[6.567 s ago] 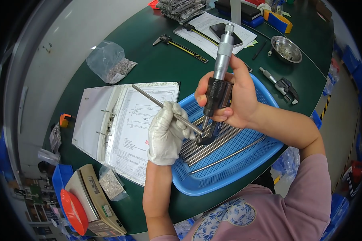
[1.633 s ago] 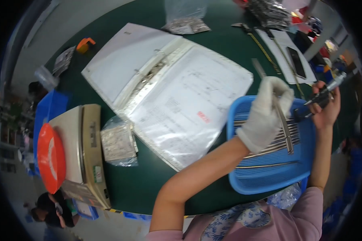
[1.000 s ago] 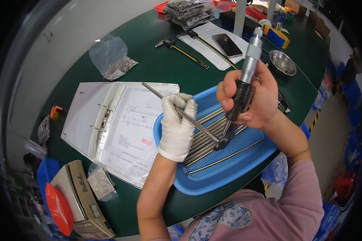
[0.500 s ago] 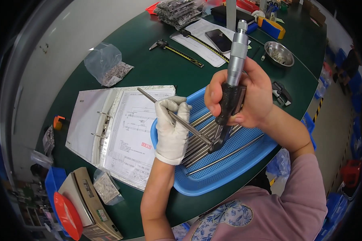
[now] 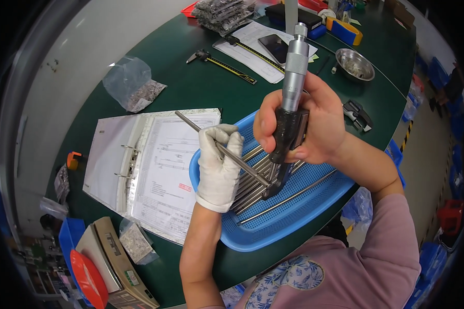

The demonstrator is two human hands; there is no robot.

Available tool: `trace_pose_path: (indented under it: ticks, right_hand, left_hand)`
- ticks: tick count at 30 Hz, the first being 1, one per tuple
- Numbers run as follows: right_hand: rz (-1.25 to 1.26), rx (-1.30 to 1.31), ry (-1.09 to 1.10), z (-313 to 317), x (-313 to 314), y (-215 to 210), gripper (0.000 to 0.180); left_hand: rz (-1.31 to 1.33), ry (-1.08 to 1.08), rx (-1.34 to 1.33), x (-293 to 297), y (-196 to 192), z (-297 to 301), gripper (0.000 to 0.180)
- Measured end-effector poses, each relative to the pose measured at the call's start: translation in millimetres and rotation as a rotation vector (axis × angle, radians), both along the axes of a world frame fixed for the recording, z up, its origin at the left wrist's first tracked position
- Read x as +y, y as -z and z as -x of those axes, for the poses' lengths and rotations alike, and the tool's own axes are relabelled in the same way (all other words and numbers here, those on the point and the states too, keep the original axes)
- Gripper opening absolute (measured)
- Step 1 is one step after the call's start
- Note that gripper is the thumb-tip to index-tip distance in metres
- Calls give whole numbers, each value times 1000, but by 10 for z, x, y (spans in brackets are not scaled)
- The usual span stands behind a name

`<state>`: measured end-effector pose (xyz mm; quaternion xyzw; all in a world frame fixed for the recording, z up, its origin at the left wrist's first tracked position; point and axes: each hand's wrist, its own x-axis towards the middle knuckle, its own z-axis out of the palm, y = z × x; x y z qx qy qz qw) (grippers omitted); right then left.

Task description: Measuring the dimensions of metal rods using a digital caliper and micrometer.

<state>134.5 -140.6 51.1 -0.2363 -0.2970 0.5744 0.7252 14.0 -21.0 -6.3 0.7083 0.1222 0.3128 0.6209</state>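
Note:
My left hand (image 5: 218, 167), in a white glove, is closed around a thin metal rod (image 5: 188, 121) held at a slant. The rod's lower end sits at the jaws of a micrometer (image 5: 294, 77), which has a silver barrel and a black frame. Bare and wrapped round that frame, my right hand (image 5: 319, 121) holds the micrometer with its barrel pointing up. Beneath both hands stands a blue perforated basket (image 5: 263, 234). Several metal rods (image 5: 252, 183) lie side by side in it, and a single rod (image 5: 288, 198) lies apart nearer to me.
Left of the basket lies an open ring binder (image 5: 162, 170) with a drawing. A scale (image 5: 113, 262) stands at the near left. Farther back are calipers (image 5: 224, 67), a phone (image 5: 274, 48), a metal bowl (image 5: 354, 64) and a bag of small parts (image 5: 134, 85). A black clamp-like tool (image 5: 358, 114) lies right.
The whole view has shifted slightly. My hands keep their hold on the rod and the micrometer, and the rod's end stays at the jaws.

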Motion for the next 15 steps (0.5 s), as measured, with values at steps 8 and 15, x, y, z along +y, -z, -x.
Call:
trace_pose_path:
  ticks: [8,15]
  right_hand:
    - [2,-38,59,47,-14,-16,76]
    - [-164,-68,57,4,23,125,84]
  left_hand:
    - [-7,-16,16,8,13,8,18]
    - [68,-10,-4,-18,-19,-6,17]
